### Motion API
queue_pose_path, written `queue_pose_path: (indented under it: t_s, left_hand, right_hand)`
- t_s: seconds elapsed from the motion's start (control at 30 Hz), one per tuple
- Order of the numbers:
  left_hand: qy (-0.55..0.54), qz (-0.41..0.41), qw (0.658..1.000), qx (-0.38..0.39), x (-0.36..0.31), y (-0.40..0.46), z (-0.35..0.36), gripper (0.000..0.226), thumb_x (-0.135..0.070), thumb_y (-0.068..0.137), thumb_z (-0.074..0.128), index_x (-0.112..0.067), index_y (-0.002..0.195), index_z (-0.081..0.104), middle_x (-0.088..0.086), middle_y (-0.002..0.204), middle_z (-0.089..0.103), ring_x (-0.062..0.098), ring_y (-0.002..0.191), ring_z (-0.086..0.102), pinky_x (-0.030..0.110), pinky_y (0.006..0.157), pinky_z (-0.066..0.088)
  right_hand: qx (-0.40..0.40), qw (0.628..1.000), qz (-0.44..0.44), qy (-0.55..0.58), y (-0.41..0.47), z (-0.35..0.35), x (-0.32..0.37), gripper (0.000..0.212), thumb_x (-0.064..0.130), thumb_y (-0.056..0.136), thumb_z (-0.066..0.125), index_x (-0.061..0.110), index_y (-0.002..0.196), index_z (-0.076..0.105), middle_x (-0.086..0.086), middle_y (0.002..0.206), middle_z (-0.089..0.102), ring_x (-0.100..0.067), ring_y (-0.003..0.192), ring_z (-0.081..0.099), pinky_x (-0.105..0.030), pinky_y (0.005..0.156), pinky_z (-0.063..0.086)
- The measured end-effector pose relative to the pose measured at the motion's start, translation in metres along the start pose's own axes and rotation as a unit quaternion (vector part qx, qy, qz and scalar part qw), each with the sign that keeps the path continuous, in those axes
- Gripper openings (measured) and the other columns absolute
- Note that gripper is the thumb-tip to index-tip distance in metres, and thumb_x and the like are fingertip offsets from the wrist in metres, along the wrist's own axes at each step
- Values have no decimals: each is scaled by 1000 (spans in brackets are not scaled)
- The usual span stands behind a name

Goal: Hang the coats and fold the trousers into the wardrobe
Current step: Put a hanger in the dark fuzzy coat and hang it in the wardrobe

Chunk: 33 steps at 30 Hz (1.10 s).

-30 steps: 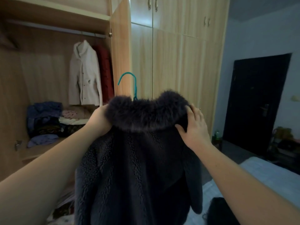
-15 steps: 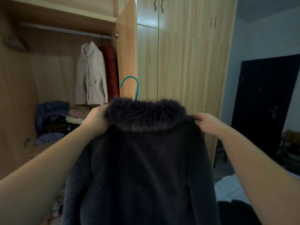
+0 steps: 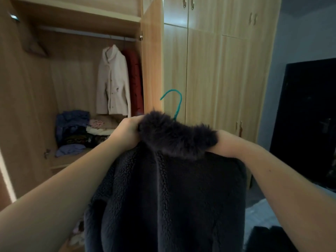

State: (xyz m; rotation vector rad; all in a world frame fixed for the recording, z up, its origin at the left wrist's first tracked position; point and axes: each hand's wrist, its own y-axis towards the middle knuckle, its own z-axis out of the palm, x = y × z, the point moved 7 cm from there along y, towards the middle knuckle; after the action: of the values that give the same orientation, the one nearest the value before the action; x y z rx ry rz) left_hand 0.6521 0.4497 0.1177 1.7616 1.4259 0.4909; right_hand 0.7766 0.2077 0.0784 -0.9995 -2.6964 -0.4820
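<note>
My left hand [image 3: 127, 131] grips the fur collar of the dark fleece coat [image 3: 174, 197]; right hand [image 3: 224, 142] has slid from the shoulder under the collar's right end — grip hidden, can't tell. Teal hanger hook [image 3: 173, 100] now free above; wardrobe rail [image 3: 81, 33] next, I reckon.

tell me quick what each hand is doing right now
Left hand: closed, gripping the dark coat at its fur collar.
Right hand: at the collar's other end, fingers hidden; grip cannot be told.
</note>
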Motion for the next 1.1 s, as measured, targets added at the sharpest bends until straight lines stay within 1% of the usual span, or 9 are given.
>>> queue_pose_path:
  t_s: [0.13,0.27,0.37,0.5,0.7,0.8,0.87,1.0,1.1]
  left_hand:
    - [44,-24,999,10,7,4,15,39,-16,86,68,-15,124,61,8,112,68,29,105,65,42,89,53]
    - [3,-144,985,91,25,1,25,87,-40,72,85,-32,143,36,3,131,41,20,120,46,34,106,39]
    - [19,-252,942,219,55,-19,24,75,-67,82,63,-33,145,39,0,146,42,19,132,43,35,109,36]
    - [-67,-381,850,357,65,-62,45,52,-41,101,52,-21,148,40,-8,142,44,22,134,45,35,102,44]
    - [62,-285,914,280,66,-43,54,30,-35,91,70,-20,116,67,-2,116,65,17,106,59,30,86,43]
    - [74,-240,958,140,52,-26,39,24,-24,85,78,-11,104,71,2,102,66,16,94,56,28,76,38]
    - [49,-200,976,75,39,-21,39,18,-17,83,79,-8,97,70,2,93,65,15,87,55,28,72,38]
    - [81,-255,944,191,57,-37,72,40,-17,80,79,-27,106,50,3,114,55,22,104,54,35,85,45]
    - [161,-301,911,231,65,-35,78,74,-27,75,80,-25,134,36,9,138,33,35,130,33,46,102,38]
  right_hand:
    - [-57,997,-38,-27,-2,-4,7,25,28,98,57,31,123,60,5,109,66,-17,106,63,-35,91,50]
    - [-135,990,-43,14,-2,-22,-18,20,20,96,58,31,110,66,1,100,70,-20,100,64,-31,78,44]
    - [-142,989,-38,22,0,-23,-49,33,16,93,62,45,80,52,17,77,60,-20,92,65,-32,72,44]
    - [-174,982,-50,46,-4,-20,-74,27,9,91,65,21,114,72,14,90,63,-16,101,62,-27,83,40]
    - [-108,993,-40,41,4,-21,-107,42,8,91,67,47,80,59,33,71,64,4,85,58,-32,87,47]
    - [-31,999,-17,-16,5,-10,-110,35,21,94,65,50,79,54,28,79,59,-9,90,62,-29,80,44]
    - [-64,998,-11,3,10,-12,-119,33,19,95,63,44,76,53,23,77,57,-15,91,63,-30,79,43]
    - [-131,988,-7,78,22,-15,-140,34,14,95,61,40,75,54,20,78,59,-19,92,63,-40,87,50]
    - [-120,986,-13,117,29,-5,-141,29,16,93,64,39,77,58,16,82,63,-19,94,63,-45,91,51]
